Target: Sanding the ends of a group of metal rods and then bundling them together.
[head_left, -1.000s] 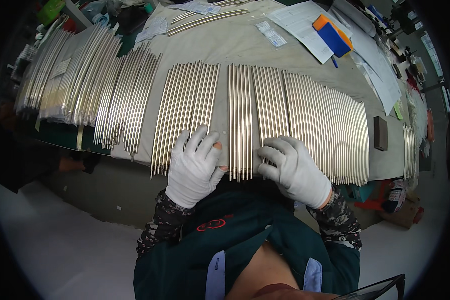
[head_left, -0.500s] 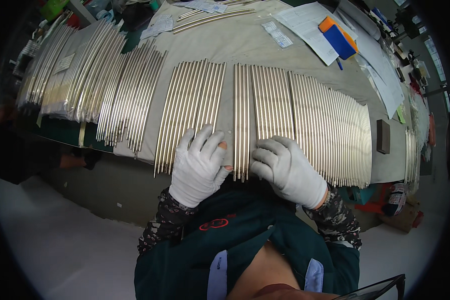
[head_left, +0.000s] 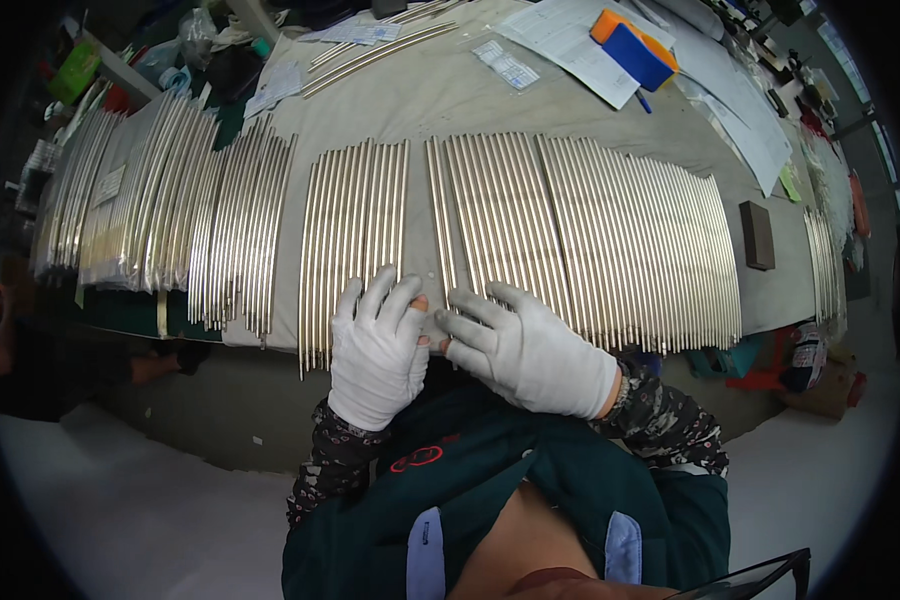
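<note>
We saw one block (head_left: 757,235) at right, countless rods (head_left: 500,220), one loosely spread left hand (head_left: 378,350) and one half-curled right hand (head_left: 530,355), now closer together, any grip unclear to us.

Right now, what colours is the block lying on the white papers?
The block is orange and blue, seen best in the head view.

My left hand (head_left: 378,350): gloved white. My right hand (head_left: 532,352): gloved white, grey-smudged. My sleeves (head_left: 340,458): black, pale mottled print. My jacket (head_left: 365,530): dark green, red emblem (head_left: 416,459), light-blue tabs (head_left: 426,556). Rods (head_left: 505,222): silver, faint golden sheen. Table (head_left: 365,105): pale grey. Block (head_left: 757,237): dark brown. Sheets (head_left: 565,42): white. Two-tone object (head_left: 638,58): orange, blue.
</note>
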`<state>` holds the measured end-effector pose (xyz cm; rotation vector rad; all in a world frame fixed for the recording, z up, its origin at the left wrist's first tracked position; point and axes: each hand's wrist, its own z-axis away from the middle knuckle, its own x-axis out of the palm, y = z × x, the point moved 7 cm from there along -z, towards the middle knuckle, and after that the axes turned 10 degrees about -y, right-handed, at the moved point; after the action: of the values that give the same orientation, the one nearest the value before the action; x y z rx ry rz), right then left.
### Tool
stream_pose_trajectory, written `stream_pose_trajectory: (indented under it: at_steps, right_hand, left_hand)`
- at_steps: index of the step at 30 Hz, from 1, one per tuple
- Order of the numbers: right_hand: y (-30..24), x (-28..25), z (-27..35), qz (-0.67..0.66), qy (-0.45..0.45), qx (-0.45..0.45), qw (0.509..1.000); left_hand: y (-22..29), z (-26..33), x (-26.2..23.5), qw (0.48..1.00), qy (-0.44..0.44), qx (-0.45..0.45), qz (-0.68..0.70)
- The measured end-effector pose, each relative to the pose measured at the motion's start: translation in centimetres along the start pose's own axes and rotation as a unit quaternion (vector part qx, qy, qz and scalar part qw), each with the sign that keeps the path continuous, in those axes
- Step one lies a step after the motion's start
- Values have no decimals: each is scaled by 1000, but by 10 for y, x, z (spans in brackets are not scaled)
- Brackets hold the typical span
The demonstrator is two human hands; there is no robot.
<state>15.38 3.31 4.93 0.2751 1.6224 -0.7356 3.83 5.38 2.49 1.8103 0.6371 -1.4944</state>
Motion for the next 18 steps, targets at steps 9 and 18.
stream_pose_trajectory:
  at_steps: [9,18]
  right_hand:
    - [35,-33,101,17,89,204,975]
    - [151,-68,289,171,258,546,779]
  left_hand:
    - [18,-21,-11,999,-24,43,0]
    - [95,-74,3,950,-215,216,-63]
